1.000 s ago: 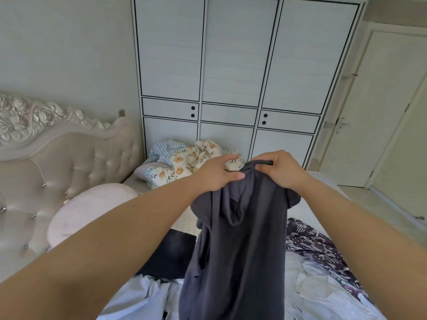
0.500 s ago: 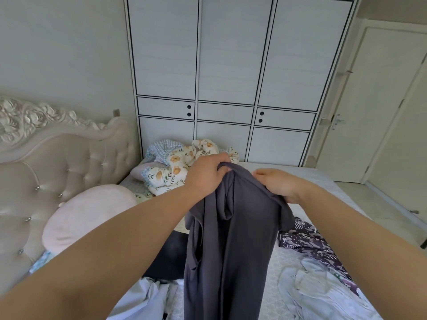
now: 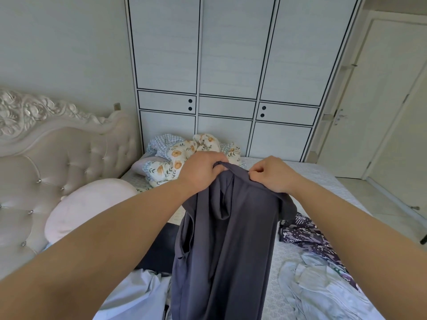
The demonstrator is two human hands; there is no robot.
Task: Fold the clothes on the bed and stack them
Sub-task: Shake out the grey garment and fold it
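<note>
I see the bed (image 3: 300, 174); at 12 o'clock a floral quilt (image 3: 184, 155); at 9 a pink pillow (image 3: 92, 204); at 3 a purple patterned garment (image 3: 307, 236); at 5 pale blue clothes (image 3: 323, 289); at 7 a white garment (image 3: 138, 299).

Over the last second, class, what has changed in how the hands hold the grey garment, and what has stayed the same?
The right hand left the collar loop it held a second ago and now pinches the top edge of the grey garment further right. The left hand kept its grip on the top edge. The garment still hangs above the bed; the other clothes lie as before.
</note>
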